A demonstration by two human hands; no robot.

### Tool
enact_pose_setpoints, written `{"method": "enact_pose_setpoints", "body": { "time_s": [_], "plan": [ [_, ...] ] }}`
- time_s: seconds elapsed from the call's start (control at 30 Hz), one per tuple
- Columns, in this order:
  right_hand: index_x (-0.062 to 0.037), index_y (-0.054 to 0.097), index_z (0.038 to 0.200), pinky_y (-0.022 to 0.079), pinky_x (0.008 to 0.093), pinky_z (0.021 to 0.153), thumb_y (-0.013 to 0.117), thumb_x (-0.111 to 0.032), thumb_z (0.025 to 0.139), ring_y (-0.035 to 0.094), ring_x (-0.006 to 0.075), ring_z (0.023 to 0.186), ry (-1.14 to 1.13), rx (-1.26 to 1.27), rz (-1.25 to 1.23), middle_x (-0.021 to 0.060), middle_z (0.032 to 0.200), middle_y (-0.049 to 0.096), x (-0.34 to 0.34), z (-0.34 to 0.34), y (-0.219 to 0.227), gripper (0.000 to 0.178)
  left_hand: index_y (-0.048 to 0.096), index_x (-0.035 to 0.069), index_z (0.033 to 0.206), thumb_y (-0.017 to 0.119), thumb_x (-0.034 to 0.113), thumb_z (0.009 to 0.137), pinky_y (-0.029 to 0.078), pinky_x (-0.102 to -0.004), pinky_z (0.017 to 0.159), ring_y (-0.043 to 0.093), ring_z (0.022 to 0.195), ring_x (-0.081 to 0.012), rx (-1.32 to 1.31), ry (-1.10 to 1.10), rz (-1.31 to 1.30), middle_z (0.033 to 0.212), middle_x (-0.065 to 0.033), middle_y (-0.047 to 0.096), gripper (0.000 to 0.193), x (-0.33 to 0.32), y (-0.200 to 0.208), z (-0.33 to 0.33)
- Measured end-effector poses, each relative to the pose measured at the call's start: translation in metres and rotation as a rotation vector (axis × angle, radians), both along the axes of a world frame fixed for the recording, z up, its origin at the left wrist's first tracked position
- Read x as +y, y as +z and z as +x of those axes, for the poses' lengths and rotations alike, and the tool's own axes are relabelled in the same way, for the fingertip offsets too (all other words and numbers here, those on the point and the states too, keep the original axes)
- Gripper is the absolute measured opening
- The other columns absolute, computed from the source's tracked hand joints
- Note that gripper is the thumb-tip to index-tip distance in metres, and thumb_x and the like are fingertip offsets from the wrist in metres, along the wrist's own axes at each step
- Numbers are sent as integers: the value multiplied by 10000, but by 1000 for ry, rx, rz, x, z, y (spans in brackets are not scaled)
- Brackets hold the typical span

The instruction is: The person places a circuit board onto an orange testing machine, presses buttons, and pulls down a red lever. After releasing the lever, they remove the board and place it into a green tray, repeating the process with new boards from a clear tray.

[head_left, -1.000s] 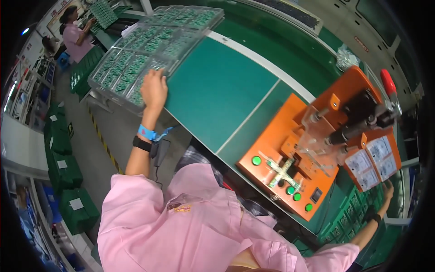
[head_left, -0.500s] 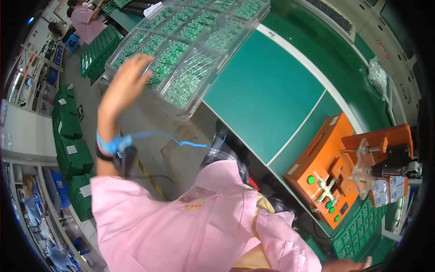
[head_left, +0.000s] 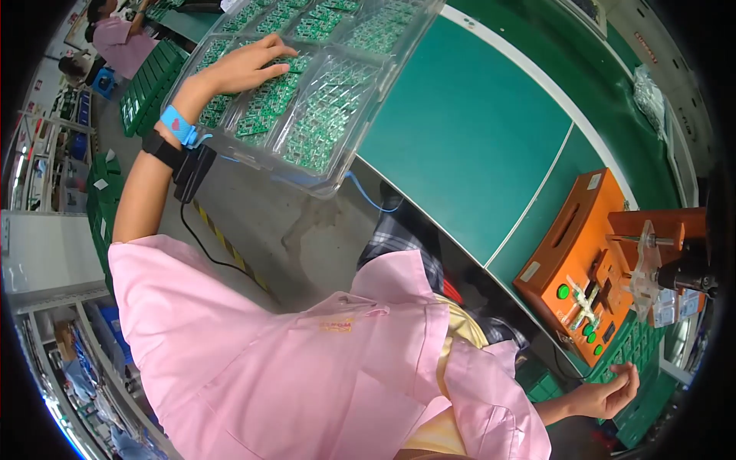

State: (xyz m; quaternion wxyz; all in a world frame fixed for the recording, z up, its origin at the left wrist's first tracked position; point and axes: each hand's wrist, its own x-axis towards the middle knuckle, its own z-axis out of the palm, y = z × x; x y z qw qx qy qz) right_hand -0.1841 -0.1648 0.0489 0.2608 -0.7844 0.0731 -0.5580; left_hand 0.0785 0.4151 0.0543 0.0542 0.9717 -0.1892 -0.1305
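My left hand reaches over a clear plastic tray of small green circuit boards. Its fingers are stretched forward, with the thumb apart and the tips at boards in a middle compartment. No board shows clearly lifted. A blue band and a black strap with a small dark box circle that wrist. Low on the right, my right hand is loosely curled, palm up, and I see nothing in it. It is beside green trays of boards, below an orange test fixture.
A green-topped bench runs between the clear tray and the fixture. Stacked green crates stand at the far left, with a person in pink beyond. A shelf lines the left. A plastic bag lies at the far right.
My left hand has moved forward and right, down onto the boards in the tray. My right hand has come up further into view at the lower right. The whole view has shifted slightly.
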Motion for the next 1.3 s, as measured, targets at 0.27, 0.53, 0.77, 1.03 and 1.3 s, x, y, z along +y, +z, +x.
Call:
{"method": "enact_pose_setpoints", "body": {
  "time_s": [0.27,0.53,0.77,1.03,1.3],
  "plan": [
    [38,592,929,421,224,614,487,-23,871,494,109,630,-47,119,66,88,861,588,13,4,-7,134,361,51,1219,760,205,582,375,-367,861,434,1056,-309,11,-232,76,1109,-133,418,768,2,8,-33],
    [25,592,940,419,214,614,487,-47,879,492,94,638,-46,175,73,81,876,594,16,6,-13,141,428,48,1040,768,133,525,415,-397,765,502,916,-323,72,-149,153,958,-118,511,624,-7,14,-47],
    [16,592,956,418,213,617,492,-57,880,490,90,650,-17,225,96,77,890,597,8,6,-18,145,477,28,943,720,155,604,421,-368,674,533,768,-295,4,-192,80,784,-107,531,436,12,-3,-52],
    [24,583,961,419,216,608,480,-29,878,489,89,653,3,199,121,80,879,595,-4,6,-20,143,479,20,1086,686,205,733,370,-244,587,456,718,-76,129,401,-485,772,14,476,450,-43,26,-75],
    [25,570,915,407,206,567,475,30,847,483,99,613,215,143,214,92,830,555,-15,-13,-29,117,447,1,1158,693,238,706,421,-300,792,500,968,-217,388,-357,-494,1073,-169,508,567,-272,-13,-60]
  ]
}}
